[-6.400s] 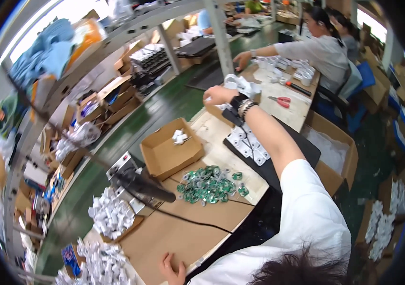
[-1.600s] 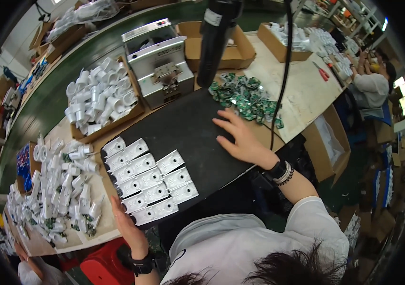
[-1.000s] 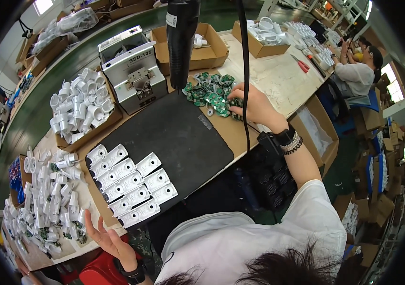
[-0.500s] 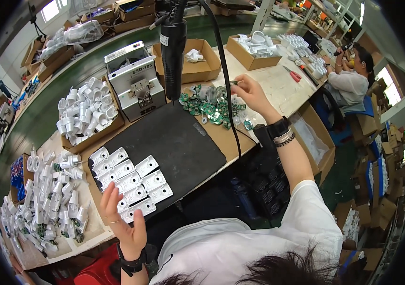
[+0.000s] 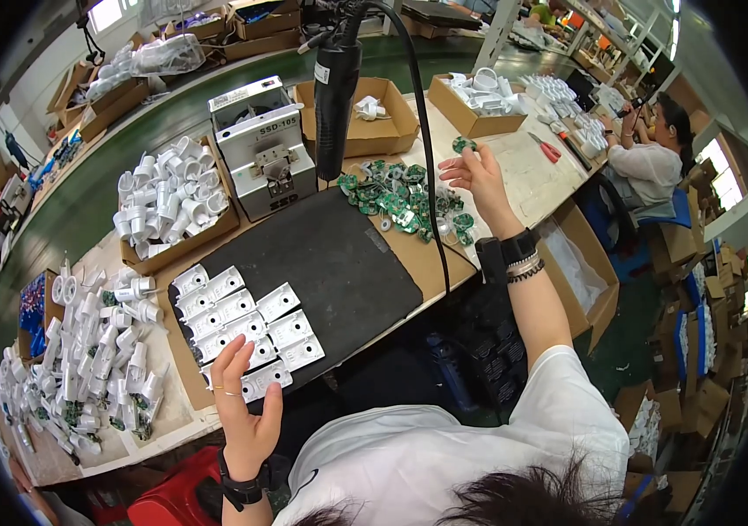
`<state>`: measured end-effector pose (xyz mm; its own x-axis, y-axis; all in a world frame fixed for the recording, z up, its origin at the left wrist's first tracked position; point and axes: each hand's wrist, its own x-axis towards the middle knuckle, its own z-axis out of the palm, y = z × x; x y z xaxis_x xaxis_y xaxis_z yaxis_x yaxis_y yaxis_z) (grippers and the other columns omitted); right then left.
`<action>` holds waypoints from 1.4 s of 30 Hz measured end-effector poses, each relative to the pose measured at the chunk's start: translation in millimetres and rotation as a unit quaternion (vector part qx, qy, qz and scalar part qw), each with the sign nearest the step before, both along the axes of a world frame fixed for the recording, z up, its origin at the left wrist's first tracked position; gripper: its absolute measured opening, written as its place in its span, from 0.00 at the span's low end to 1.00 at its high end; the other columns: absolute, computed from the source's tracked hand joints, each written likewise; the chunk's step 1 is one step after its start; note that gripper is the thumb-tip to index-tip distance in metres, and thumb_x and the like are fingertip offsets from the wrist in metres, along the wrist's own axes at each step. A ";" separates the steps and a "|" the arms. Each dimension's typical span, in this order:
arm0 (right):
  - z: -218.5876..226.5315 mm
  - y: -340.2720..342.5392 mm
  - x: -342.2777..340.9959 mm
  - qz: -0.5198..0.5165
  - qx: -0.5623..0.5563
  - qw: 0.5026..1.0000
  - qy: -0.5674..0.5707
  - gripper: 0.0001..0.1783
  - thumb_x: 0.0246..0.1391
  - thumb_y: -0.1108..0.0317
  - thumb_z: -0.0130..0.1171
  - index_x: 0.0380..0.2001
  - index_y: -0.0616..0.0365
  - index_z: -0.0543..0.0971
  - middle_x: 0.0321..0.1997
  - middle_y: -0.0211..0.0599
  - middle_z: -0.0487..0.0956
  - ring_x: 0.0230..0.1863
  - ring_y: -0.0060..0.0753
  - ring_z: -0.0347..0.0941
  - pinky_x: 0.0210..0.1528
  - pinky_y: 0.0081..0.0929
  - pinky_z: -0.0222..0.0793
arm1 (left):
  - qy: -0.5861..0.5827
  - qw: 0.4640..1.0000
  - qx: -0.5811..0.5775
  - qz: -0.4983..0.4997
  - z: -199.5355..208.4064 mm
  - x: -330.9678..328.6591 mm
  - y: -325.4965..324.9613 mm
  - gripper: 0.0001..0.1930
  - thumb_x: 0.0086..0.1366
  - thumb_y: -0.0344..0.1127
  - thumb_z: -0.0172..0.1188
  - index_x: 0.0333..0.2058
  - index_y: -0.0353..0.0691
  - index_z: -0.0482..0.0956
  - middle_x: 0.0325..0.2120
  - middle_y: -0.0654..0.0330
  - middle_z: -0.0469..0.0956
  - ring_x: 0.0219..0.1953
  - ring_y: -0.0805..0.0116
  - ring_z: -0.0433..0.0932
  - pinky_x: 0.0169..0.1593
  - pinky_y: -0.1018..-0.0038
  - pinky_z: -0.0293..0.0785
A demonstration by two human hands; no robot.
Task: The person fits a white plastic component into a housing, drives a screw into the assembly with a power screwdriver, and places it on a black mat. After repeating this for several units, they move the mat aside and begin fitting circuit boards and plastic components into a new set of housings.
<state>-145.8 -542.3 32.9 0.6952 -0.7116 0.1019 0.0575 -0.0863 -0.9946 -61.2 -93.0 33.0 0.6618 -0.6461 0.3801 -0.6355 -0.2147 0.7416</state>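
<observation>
My right hand (image 5: 479, 180) is raised over the far right of the bench. Its thumb and index finger pinch a small green circuit board (image 5: 463, 145), while the other fingers stick out to the left. Below and left of it lies a loose pile of green circuit boards (image 5: 400, 200) with wires and small round parts. My left hand (image 5: 249, 412) is empty, thumb and fingers apart, at the near edge of the white plastic housings (image 5: 279, 301). Those housings sit in rows on a black mat (image 5: 339, 263), their hollow sides facing up.
A feeder machine (image 5: 262, 145) stands behind the mat. To its left is a box of white plastic cups (image 5: 172, 197); white assemblies (image 5: 98, 368) heap at far left. A black tool (image 5: 337, 110) hangs overhead with its cable. Red-handled pliers (image 5: 547, 149) lie right; a co-worker (image 5: 650, 158) sits beyond.
My right hand has moved slightly right and away from the board pile, and the circuit board now shows plainly at its fingertips. My left hand stays open near the housings.
</observation>
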 end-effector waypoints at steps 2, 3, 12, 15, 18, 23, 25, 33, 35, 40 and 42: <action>13.7 19.0 -2.5 -0.039 -0.042 0.994 -0.096 0.13 0.64 0.61 0.45 0.46 0.56 0.64 0.37 0.45 0.79 0.31 0.27 0.78 0.31 0.17 0.71 | 0.036 0.999 -0.023 -0.006 3.3 -3.0 -2.2 0.25 0.54 0.24 0.55 0.54 0.35 0.67 0.54 0.50 0.66 0.55 0.57 0.66 0.54 0.67 0.64; 22.6 31.6 -3.3 -0.056 -0.060 0.986 -0.144 0.13 0.64 0.62 0.45 0.46 0.57 0.64 0.38 0.46 0.79 0.31 0.27 0.77 0.30 0.18 0.72 | 0.054 0.998 -0.033 -0.005 4.6 -4.8 -2.3 0.25 0.53 0.24 0.56 0.53 0.34 0.68 0.53 0.48 0.68 0.54 0.55 0.68 0.54 0.67 0.65; 50.3 196.8 -16.8 0.273 -0.497 0.788 -0.242 0.09 0.53 0.73 0.56 0.39 0.56 0.72 0.43 0.50 0.76 0.37 0.40 0.76 0.35 0.27 0.73 | 0.354 0.894 -0.085 -0.263 13.3 -5.5 -36.7 0.18 0.63 0.25 0.50 0.53 0.32 0.69 0.46 0.52 0.75 0.47 0.65 0.74 0.52 0.74 0.67; 17.2 225.8 -2.1 0.326 -0.539 0.739 -0.240 0.09 0.47 0.75 0.59 0.35 0.57 0.76 0.45 0.47 0.76 0.38 0.40 0.76 0.39 0.27 0.74 | 0.481 0.826 -0.222 -0.195 6.7 -13.2 -45.9 0.14 0.66 0.27 0.48 0.49 0.31 0.72 0.45 0.53 0.76 0.45 0.71 0.75 0.51 0.76 0.69; 0.0 237.4 3.7 0.341 -0.548 0.723 -0.245 0.09 0.45 0.75 0.60 0.33 0.58 0.77 0.45 0.44 0.76 0.38 0.39 0.75 0.40 0.27 0.74 | 0.443 0.862 -0.188 -0.162 -2.0 -10.2 -42.6 0.13 0.67 0.27 0.47 0.47 0.30 0.74 0.41 0.52 0.78 0.44 0.68 0.76 0.51 0.75 0.69; 2.3 239.3 2.4 0.400 -0.498 0.725 -0.259 0.11 0.44 0.77 0.58 0.34 0.61 0.78 0.46 0.45 0.76 0.38 0.38 0.76 0.38 0.28 0.74 | 0.455 0.853 -0.216 -0.134 -7.4 -8.4 -39.1 0.10 0.66 0.26 0.47 0.40 0.29 0.77 0.33 0.54 0.80 0.38 0.69 0.78 0.46 0.75 0.72; 1.7 233.1 -0.4 0.421 -0.473 0.727 -0.267 0.11 0.43 0.79 0.57 0.34 0.61 0.78 0.47 0.46 0.76 0.38 0.39 0.76 0.38 0.29 0.74 | 0.466 0.853 -0.190 -0.141 -6.4 -1.9 -31.8 0.09 0.66 0.27 0.49 0.38 0.30 0.77 0.31 0.56 0.79 0.35 0.73 0.77 0.42 0.78 0.71; 7.3 216.7 11.3 0.374 -0.449 0.792 -0.178 0.16 0.41 0.83 0.59 0.37 0.61 0.80 0.44 0.47 0.77 0.31 0.37 0.77 0.30 0.27 0.74 | 0.450 0.864 0.003 -0.224 -3.4 1.7 -28.4 0.06 0.64 0.29 0.54 0.32 0.33 0.76 0.21 0.63 0.77 0.23 0.80 0.74 0.29 0.82 0.67; -5.0 211.8 3.1 0.420 -0.400 0.800 -0.154 0.16 0.41 0.83 0.60 0.37 0.61 0.80 0.39 0.45 0.78 0.29 0.36 0.77 0.30 0.25 0.73 | 0.419 0.875 0.058 -0.236 -5.6 2.6 -24.6 0.05 0.63 0.28 0.55 0.33 0.33 0.77 0.22 0.62 0.77 0.23 0.74 0.75 0.26 0.78 0.68; -20.4 231.2 -12.8 0.404 -0.269 0.874 0.005 0.11 0.45 0.82 0.61 0.35 0.62 0.80 0.31 0.39 0.80 0.27 0.30 0.78 0.30 0.19 0.73 | -0.016 0.988 0.099 -0.118 -12.4 -14.9 -18.2 0.05 0.55 0.27 0.61 0.32 0.36 0.77 0.21 0.62 0.75 0.22 0.66 0.73 0.26 0.74 0.67; -24.9 235.2 -9.6 0.374 -0.224 0.900 0.022 0.10 0.45 0.82 0.61 0.34 0.63 0.80 0.31 0.38 0.80 0.27 0.27 0.78 0.30 0.18 0.73 | -0.090 0.982 0.154 -0.056 -12.7 -13.0 -22.9 0.06 0.52 0.28 0.62 0.30 0.38 0.77 0.21 0.60 0.73 0.24 0.62 0.72 0.28 0.71 0.67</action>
